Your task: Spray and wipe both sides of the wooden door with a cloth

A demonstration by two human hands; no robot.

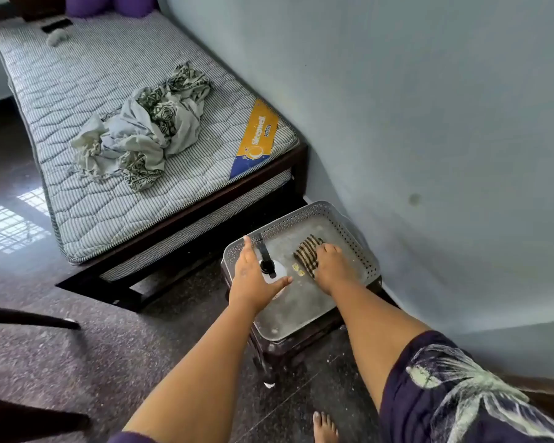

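Grey plastic, with a perforated rim, makes up the tray (349, 233), which sits on a dark stool (288, 350) against a pale blue wall (429, 123). On the tray's left part stands a spray bottle (268, 266) with a black nozzle. The left hand (253, 279) is spread around it, fingers straight and thumb stretched out, not closed on it. On the tray's right part lies a striped cloth (306, 252). The right hand (331, 266) rests on it with bent fingers; whether it grips, I cannot tell. Beyond the tray is a mattress (109, 91) carrying a crumpled sheet (147, 126).
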